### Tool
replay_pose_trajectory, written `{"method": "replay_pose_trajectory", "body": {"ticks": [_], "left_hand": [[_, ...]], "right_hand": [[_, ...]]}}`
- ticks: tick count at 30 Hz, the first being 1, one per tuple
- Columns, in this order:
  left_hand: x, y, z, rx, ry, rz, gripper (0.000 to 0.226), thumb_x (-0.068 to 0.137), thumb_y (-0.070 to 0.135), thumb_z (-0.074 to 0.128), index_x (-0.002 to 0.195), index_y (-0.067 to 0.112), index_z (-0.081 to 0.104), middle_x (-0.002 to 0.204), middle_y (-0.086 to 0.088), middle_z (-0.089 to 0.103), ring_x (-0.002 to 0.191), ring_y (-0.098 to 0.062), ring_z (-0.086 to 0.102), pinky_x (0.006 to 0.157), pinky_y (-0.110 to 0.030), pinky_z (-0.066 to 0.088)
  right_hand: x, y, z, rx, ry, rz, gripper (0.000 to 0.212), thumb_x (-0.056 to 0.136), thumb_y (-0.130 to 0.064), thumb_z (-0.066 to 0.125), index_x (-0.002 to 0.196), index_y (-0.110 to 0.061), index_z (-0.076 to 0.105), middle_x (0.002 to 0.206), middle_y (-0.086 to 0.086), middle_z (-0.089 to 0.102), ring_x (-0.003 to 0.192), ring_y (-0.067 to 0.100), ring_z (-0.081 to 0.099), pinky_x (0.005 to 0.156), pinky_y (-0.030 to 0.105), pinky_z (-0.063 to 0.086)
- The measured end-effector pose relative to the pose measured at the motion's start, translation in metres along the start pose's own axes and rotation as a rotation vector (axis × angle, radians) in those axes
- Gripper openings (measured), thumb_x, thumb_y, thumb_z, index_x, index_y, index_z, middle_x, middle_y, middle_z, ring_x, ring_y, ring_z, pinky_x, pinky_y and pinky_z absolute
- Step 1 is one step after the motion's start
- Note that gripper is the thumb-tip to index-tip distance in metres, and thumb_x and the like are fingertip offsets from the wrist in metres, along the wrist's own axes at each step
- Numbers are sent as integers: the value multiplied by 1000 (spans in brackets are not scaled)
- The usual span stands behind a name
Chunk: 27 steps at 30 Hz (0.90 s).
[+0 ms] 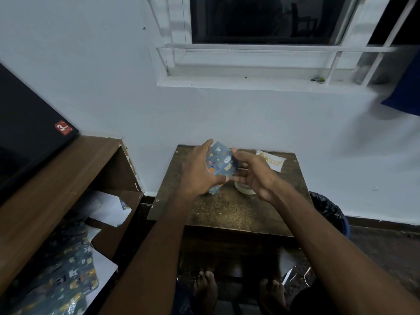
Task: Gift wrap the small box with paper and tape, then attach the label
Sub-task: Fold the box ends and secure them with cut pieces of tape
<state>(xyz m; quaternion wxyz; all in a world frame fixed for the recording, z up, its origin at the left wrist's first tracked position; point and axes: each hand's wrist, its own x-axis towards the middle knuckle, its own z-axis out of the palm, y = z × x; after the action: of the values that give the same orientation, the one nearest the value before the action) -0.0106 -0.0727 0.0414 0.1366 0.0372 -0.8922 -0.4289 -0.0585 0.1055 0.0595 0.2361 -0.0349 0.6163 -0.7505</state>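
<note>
The small box (220, 163), wrapped in blue paper printed with small animals, is held up above the small brown table (229, 210). My left hand (197, 171) grips its left side, thumb across the lower front. My right hand (254, 173) holds its right side with the thumb on the upper edge. A roll of clear tape (244, 189) lies on the table just under my right hand, partly hidden. The white label (271, 161) with gold writing lies at the table's far right corner.
Leftover sheets of the same blue wrapping paper (66, 276) and white paper (109, 210) lie on the shelf at left under a brown desk (54, 178). A bin lined with a black bag (329, 210) stands right of the table. My bare feet show below.
</note>
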Motion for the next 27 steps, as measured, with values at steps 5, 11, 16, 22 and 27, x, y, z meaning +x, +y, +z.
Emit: {"method": "replay_pose_trajectory", "body": {"ticks": [5,11,16,22,27], "left_hand": [[-1,8,-1,180,11,158,116,61,63,93,159,28,41,144,3,56,134,-18,50,114,-54,37],[-6,9,-5,45,0,148,75,74,54,82,141,26,64,127,9,67,112,-9,65,101,-45,56],[-8,17,-10,5,92,162,45,85,28,77,130,21,75,118,9,76,102,-4,71,87,-26,59],[-7,16,-12,-58,175,134,27,100,12,68,124,14,79,115,4,79,101,-4,74,84,-33,64],[-9,14,-13,-15,-116,142,81,73,29,90,148,26,59,134,8,67,117,-9,66,99,-40,58]], "right_hand": [[0,-1,-6,45,67,46,23,89,-14,76,107,0,71,113,19,69,85,27,72,71,37,63],[5,3,-11,68,109,40,9,86,-7,61,94,-6,66,104,17,66,90,28,66,87,48,62],[5,4,-13,54,84,44,15,86,-7,60,100,-5,66,104,15,67,89,27,68,87,47,63],[5,4,-13,58,67,67,12,88,-8,59,99,-6,63,106,15,65,95,29,65,91,50,62],[6,3,-15,110,122,64,13,86,-7,57,98,-6,63,107,17,64,98,31,63,83,46,63]]}}
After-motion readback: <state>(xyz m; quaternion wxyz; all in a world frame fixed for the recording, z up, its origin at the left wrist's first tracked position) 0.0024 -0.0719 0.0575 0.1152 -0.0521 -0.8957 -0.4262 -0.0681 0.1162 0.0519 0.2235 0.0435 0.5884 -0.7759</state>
